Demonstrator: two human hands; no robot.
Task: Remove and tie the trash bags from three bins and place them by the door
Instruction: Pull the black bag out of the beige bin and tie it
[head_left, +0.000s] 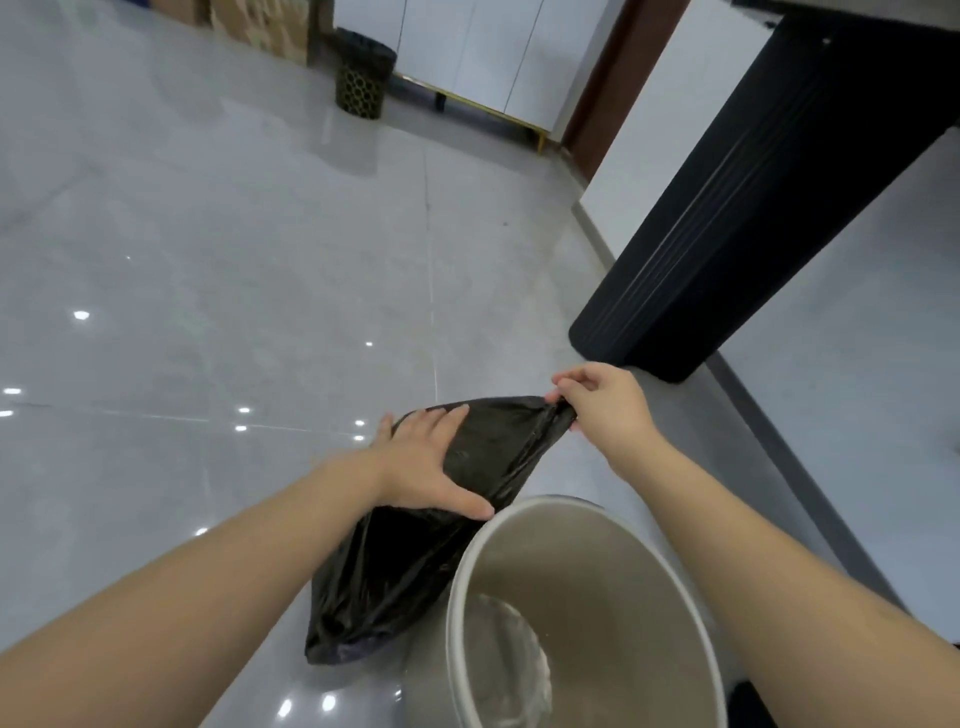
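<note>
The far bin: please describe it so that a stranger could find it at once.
Follow the glossy grey floor to the white cabinet at the far wall. Left of it stands the far bin: dark, gold honeycomb pattern, black liner, unlike the plain pale bin nearby.

Visible body: two forearms and two hands, entering from the lower frame edge.
Left hand (434, 464): bare; no glove, ring or watch visible.
Right hand (605, 402): bare; no glove, ring or band visible.
Left forearm (208, 587): bare along its whole visible length; no sleeve or cuff in frame.
Right forearm (769, 566): bare along its whole visible length; no sleeve or cuff in frame.
Wrists: uncovered on both sides.
Fingernails: short where visible; finer detail blurred.
Other clothing: outside the frame.
</note>
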